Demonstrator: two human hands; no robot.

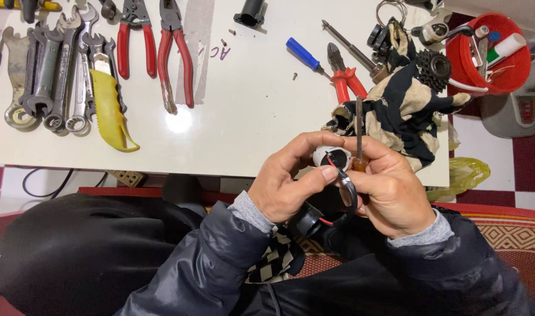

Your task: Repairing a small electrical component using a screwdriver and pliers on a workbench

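Note:
My left hand [291, 181] grips a small white round part [330, 158] with a dark inner face, thumb pressed on its front. Red and black wires [340, 175] run from it down to a black ring-shaped piece [305, 223] hanging below my hands. My right hand [393, 190] holds a screwdriver [359, 126] with a brown handle, its thin metal shaft pointing up and away from me, right beside the white part. Both hands are held just in front of the white table's [250, 117] near edge, over my lap.
Several wrenches [45, 70], a yellow-handled tool [110, 108] and two red-handled pliers [156, 52] lie at the table's left. A blue screwdriver [303, 55], red cutters [344, 76], a black-and-cream cloth [402, 111], a black sprocket [434, 67] and a red bowl [484, 70] sit at the right.

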